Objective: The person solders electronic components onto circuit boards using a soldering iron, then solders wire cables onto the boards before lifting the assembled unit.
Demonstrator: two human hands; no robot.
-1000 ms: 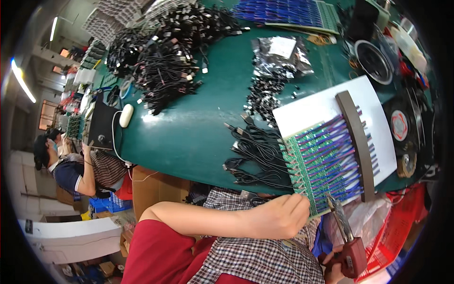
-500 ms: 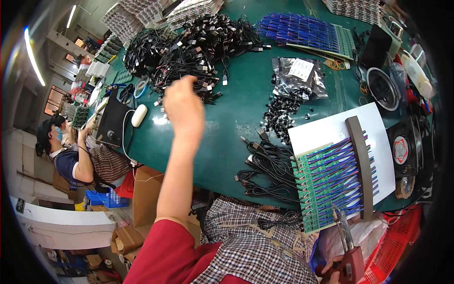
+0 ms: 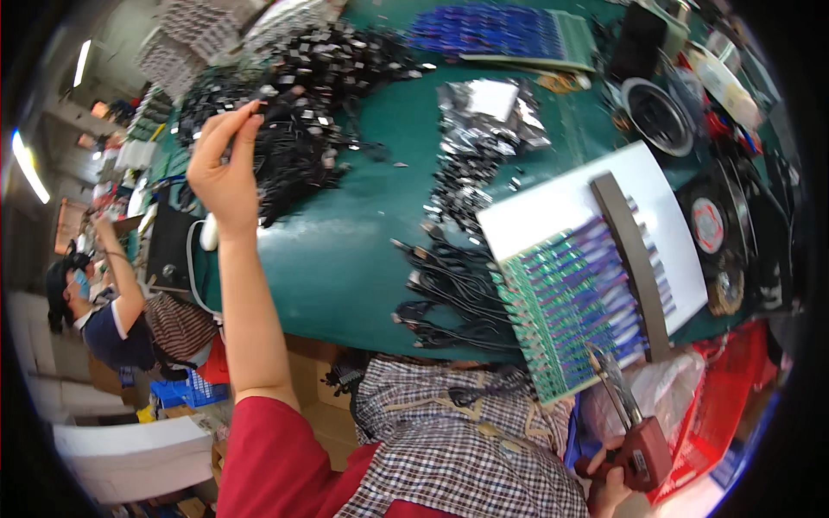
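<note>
My left hand is raised at the left edge of a big heap of black cables with metal plugs. Its thumb and index finger pinch together, and what is between them is too small to make out. Low at the right, my right hand grips the dark red handle of a soldering gun. The gun's tip points up at a row of green circuit boards with blue and purple wires. A dark bar lies across those wires on a white board.
More black cables lie left of the boards. Behind them are small black parts and a clear bag. Blue-wired boards lie at the back. A red basket stands at the right; a co-worker sits at the left.
The view has shifted, so the table things sit further left and higher. My left hand has moved left along the cable heap. The soldering gun stays in my right hand.
</note>
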